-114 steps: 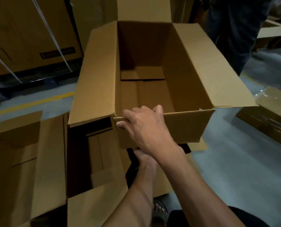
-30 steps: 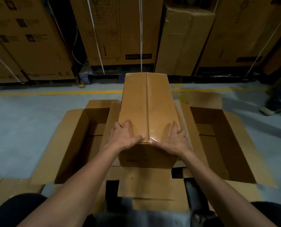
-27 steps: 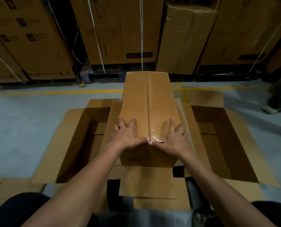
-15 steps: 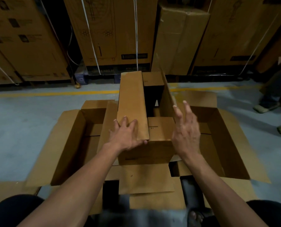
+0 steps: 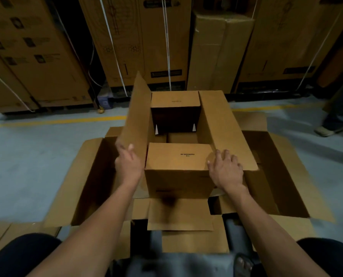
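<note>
From the lap, both bare forearms reach forward to a brown cardboard box (image 5: 178, 182) standing on flattened card between two open brown cartons (image 5: 86, 176). The left hand (image 5: 127, 163) grips the near end of the box's left long flap (image 5: 136, 116), thumb on the inner face and fingers wrapped behind it, holding it nearly upright. The right hand (image 5: 225, 170) lies flat with straight, spread fingers on the right long flap (image 5: 224, 128), which slopes outward. Between them the near short flap (image 5: 178, 156), with small printed lettering, is folded in level; the far short flap (image 5: 175, 98) is folded in too, leaving a dark gap. This looks like the long-flap step: next, each long flap would swing inward over the short ones until their edges meet down the middle. Beyond lie the grey floor (image 5: 36, 152), a yellow line (image 5: 66, 120) and tall strapped cartons (image 5: 138, 37).
</note>
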Tool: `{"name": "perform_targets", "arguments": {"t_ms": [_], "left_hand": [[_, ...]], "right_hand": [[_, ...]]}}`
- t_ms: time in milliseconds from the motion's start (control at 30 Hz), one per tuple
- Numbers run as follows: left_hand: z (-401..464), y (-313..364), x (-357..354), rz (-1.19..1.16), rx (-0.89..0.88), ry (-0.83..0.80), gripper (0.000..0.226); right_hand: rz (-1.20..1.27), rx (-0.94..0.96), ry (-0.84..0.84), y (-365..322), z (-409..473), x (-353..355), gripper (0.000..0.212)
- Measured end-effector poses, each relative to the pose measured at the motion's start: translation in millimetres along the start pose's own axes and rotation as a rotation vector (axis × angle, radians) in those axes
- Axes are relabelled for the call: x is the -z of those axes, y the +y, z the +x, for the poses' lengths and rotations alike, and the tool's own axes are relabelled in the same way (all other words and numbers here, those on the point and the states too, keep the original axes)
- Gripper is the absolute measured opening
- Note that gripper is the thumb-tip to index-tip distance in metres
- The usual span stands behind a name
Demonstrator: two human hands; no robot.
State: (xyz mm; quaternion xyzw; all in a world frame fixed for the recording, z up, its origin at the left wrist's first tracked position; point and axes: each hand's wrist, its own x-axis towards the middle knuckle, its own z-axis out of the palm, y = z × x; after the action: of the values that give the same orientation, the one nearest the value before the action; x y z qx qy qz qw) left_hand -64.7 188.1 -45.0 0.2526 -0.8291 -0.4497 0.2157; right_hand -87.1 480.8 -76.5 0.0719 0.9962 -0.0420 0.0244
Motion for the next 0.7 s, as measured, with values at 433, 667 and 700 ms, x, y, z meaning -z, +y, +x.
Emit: {"name": "perform_targets", "arguments": {"t_ms": [433,667,700], "left_hand": [[16,-23,-22,0.598,-0.057,-0.413,0.066],[29,-9,-41,0.616,-0.024,-0.450,0.036],[30,-10,-39,0.614,-0.026,-0.466,0.037]], "right_hand": [[0.299,-0.088,-0.019,-1,16,-5,0.065],[0.358,-0.065,-0.092,3,26,-5,0.022],[0.354,-0.038,-0.109,2,26,-1,0.021]]}}
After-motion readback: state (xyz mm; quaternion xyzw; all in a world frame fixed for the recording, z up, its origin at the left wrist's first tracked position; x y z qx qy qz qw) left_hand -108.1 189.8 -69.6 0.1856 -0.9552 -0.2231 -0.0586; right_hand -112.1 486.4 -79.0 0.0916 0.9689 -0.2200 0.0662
